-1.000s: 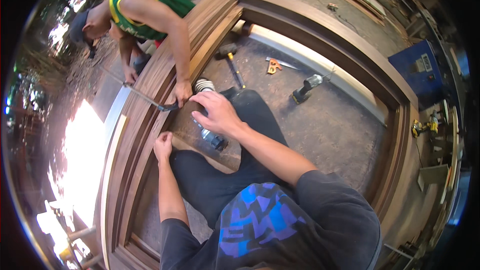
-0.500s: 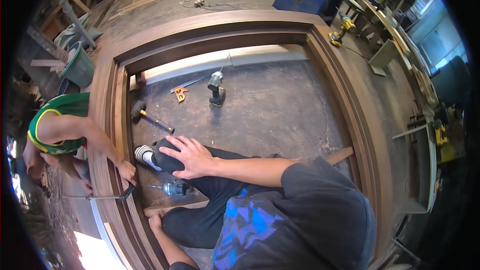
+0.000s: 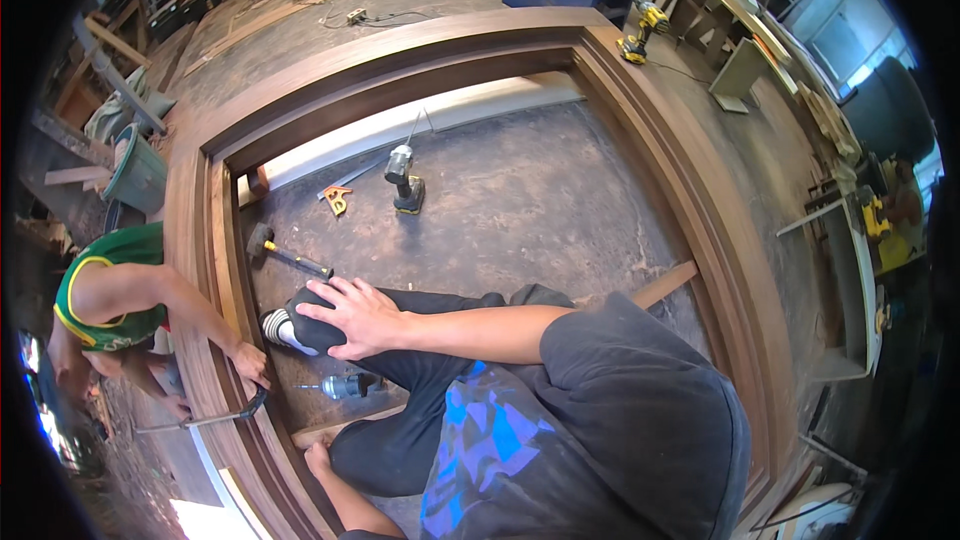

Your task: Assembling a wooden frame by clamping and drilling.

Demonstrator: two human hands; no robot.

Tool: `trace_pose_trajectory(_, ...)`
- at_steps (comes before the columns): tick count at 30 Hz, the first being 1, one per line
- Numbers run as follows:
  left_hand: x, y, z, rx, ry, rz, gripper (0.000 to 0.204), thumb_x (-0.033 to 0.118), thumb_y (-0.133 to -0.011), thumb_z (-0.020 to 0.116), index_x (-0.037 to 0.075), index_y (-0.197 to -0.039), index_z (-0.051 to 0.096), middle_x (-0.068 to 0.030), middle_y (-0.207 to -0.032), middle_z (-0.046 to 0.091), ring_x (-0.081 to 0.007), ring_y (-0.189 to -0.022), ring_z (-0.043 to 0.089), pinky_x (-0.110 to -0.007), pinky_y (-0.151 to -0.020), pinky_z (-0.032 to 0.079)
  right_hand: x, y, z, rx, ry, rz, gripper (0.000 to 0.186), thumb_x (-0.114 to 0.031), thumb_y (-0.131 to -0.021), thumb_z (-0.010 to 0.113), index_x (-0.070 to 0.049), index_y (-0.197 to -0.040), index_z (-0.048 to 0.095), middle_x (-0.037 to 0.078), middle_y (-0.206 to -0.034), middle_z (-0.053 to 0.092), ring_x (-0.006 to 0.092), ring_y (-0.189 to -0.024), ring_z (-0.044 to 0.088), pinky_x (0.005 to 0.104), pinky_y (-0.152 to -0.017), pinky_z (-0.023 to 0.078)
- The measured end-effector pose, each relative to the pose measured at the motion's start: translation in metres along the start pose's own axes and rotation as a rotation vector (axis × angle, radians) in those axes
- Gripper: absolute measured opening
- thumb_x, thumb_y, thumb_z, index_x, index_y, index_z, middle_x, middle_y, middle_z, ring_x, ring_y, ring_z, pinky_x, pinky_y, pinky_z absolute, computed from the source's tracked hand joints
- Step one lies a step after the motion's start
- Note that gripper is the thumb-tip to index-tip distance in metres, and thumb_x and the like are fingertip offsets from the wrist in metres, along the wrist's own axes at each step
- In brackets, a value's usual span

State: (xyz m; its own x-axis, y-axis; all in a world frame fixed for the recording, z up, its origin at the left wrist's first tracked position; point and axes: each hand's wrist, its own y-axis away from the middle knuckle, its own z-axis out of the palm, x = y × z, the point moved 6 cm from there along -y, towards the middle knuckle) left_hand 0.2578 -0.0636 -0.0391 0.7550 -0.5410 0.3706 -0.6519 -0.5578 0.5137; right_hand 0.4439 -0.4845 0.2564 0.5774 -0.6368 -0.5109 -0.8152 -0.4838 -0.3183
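Note:
I sit with bent legs inside a large brown wooden frame (image 3: 400, 45). My right hand (image 3: 350, 318) lies on my raised knee with its fingers spread, holding nothing. Low down on the left, my left hand (image 3: 318, 456) is beside my other knee, by a wooden crosspiece (image 3: 345, 427) and the frame's inner edge; its fingers are mostly hidden. A blue-grey power driver (image 3: 345, 386) lies on the floor between my legs. Past my right foot is a mallet (image 3: 292, 258) with a black head and a yellow-and-black handle.
Left, a co-worker in a green tank top (image 3: 120, 275) grips a clamp (image 3: 225, 414) across the frame. Inside the frame are a cordless drill (image 3: 404, 183) and an orange-handled square (image 3: 336, 201). Another yellow drill (image 3: 643, 33) rests on its far right corner. A green bucket (image 3: 138, 172) stands outside.
The view has turned a little, so the frame and tools appear farther left. My right hand stays on the knee, my left hand stays low, and the co-worker's hand stays on the clamp.

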Motion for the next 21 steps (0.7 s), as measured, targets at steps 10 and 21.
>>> trace_pose_trajectory(10, 0.006, 0.147, 0.012, -0.085, 0.206, 0.234, 0.056, 0.048, -0.087, 0.064, -0.007, -0.097, 0.074, -0.0239, -0.101, 0.073, -0.0297, -0.095, 0.068, -0.041, -0.091, 0.049, 0.023, 0.013, -0.003, -0.003, -0.029, 0.005, 0.092, -0.044, -0.072, 0.084, -0.025, -0.153, 0.045, 0.019, -0.159, 0.036, 0.044, -0.139, 0.041, 0.0585, -0.107, 0.041)
trace_pose_trajectory(21, 0.183, 0.258, -0.043, -0.101, 0.621, 0.402, 0.061, 0.045, -0.089, 0.062, -0.011, -0.111, 0.071, -0.026, -0.112, 0.072, -0.0288, -0.101, 0.068, -0.041, -0.093, 0.049, 0.03, 0.016, -0.007, -0.004, -0.039, 0.012, 0.092, -0.043, -0.071, 0.085, -0.022, -0.152, 0.047, 0.021, -0.159, 0.035, 0.0458, -0.137, 0.042, 0.0636, -0.106, 0.041)
